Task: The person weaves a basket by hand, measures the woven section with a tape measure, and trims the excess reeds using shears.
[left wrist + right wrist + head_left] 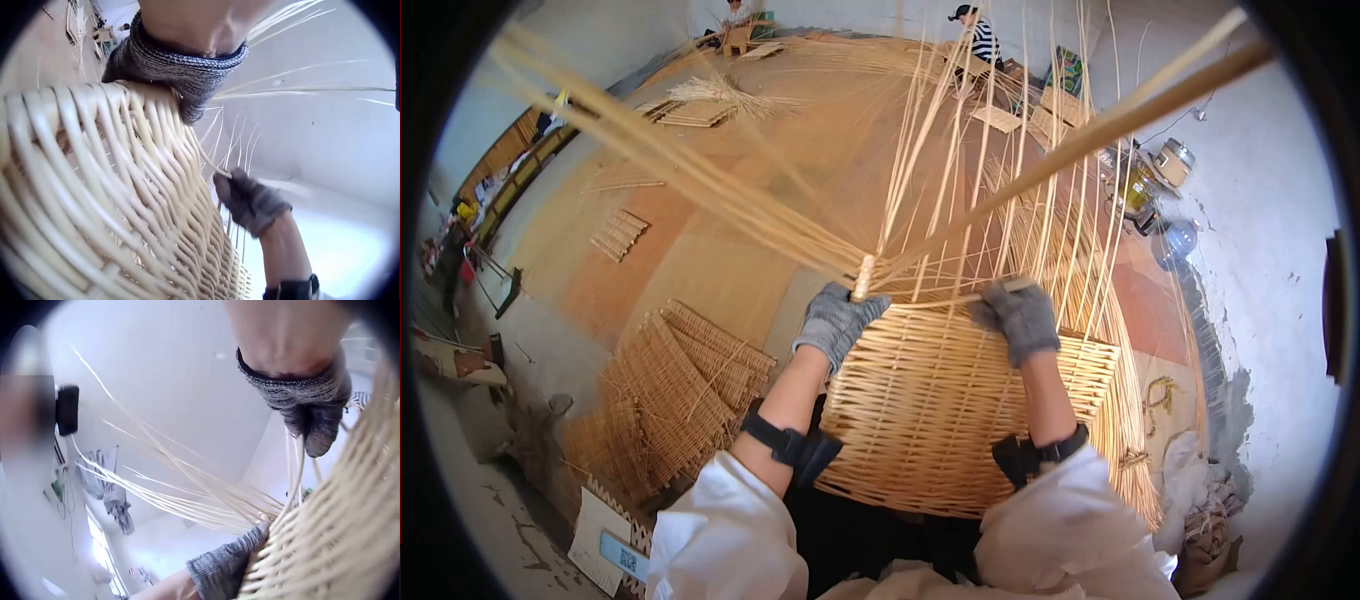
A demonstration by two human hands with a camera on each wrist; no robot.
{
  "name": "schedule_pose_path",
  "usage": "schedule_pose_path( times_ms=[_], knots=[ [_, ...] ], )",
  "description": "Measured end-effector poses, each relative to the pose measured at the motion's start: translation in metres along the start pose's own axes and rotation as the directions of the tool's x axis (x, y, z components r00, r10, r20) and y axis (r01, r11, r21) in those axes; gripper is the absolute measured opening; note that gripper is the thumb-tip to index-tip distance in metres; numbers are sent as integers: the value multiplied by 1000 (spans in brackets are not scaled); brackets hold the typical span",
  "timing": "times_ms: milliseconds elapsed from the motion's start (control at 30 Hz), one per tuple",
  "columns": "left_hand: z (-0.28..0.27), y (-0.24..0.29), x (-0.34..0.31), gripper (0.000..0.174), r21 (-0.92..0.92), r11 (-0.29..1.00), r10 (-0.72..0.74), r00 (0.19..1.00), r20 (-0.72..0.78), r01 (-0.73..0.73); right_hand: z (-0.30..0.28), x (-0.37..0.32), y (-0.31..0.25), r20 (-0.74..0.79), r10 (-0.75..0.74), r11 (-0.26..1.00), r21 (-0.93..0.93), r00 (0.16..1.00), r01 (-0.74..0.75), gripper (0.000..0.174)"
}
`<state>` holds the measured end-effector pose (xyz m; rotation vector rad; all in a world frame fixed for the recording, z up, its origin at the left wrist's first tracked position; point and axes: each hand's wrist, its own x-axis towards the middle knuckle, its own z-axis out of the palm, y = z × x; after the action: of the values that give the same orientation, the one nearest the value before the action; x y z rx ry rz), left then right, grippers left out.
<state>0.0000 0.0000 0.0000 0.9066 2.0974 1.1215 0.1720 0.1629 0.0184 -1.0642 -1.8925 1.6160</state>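
A woven wicker panel (940,410) stands in front of the person's body, with long upright rods (960,190) rising from its top edge. The gloved left hand (840,325) grips the panel's upper left corner, beside a pale wrapped edge post (864,277). Toward the right of the top edge, the gloved right hand (1022,320) holds a wicker rod. In the left wrist view that rod (215,167) runs from the weave to the right hand's fingers. The right wrist view shows the rod (295,487) bent up from the weave, pinched by the gloved fingers (322,434).
Finished woven panels (670,380) lie on the floor at left, with a smaller one (620,235) farther off. Loose rods (1135,440) lie along the right side. A person in a striped top (982,42) sits at the back. Long rods (690,190) stick out toward upper left.
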Motion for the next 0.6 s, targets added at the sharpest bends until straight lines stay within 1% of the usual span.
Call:
schedule_pose_path(
  times_ms=[33,67,100,133,167,200,233,267,300,333,367,400,433,467,500,533,567,600],
  knots=[
    [1,-13,2,53,-78,996,-55,998,-27,53,6,26,12,60,-182,921,-340,981,192,53],
    [-1,-22,0,52,-154,983,-113,992,-52,104,6,55,0,52,-398,775,-515,916,367,51],
    [14,8,11,56,-120,989,-98,985,-145,81,5,84,-11,42,-594,564,-690,803,453,49],
    [23,10,-4,59,-100,987,-144,970,-197,126,32,97,-18,-80,-684,518,-753,725,406,42],
    [25,18,-11,62,-71,987,-161,951,-265,147,59,109,-25,-200,-754,491,-804,626,335,34],
    [19,28,-14,59,-44,980,-196,940,-280,192,63,108,-32,-258,-714,524,-813,651,253,30],
    [18,21,-7,58,-103,983,-176,950,-257,154,69,105,-40,-314,-670,551,-817,672,168,25],
    [17,7,5,56,-162,979,-156,959,-236,120,53,72,-52,-268,-588,546,-828,763,130,23],
    [16,-3,10,55,-225,970,-143,967,-213,94,38,43,-47,-214,-489,532,-842,846,94,22],
    [15,-4,11,54,-263,954,-200,961,-192,146,37,3,-19,-395,-401,911,-271,827,312,17],
    [19,-5,12,53,-276,952,-193,956,-221,129,35,-37,10,-559,-296,737,381,774,558,16],
    [26,-7,11,51,-289,950,-190,952,-241,117,29,-67,24,-483,-210,743,486,850,460,14],
    [28,-11,8,50,-284,954,-178,947,-268,99,22,-86,32,-399,-121,723,592,909,356,13],
    [30,-21,-2,43,-355,931,-39,950,-310,-78,13,-85,45,-360,-206,734,558,910,387,14],
    [27,-12,-30,38,-88,996,-50,847,-529,4,2,-75,64,-322,-287,746,515,902,421,14],
    [20,5,-64,33,174,976,36,697,-716,129,-1,-70,64,-309,-279,715,565,909,411,16],
    [25,6,-100,23,24,957,183,542,-820,-288,-5,-64,64,-295,-271,681,614,916,399,18],
    [41,22,-116,21,-78,822,245,474,-846,-564,-3,-69,55,-274,-169,599,734,947,319,23]
  ],
)
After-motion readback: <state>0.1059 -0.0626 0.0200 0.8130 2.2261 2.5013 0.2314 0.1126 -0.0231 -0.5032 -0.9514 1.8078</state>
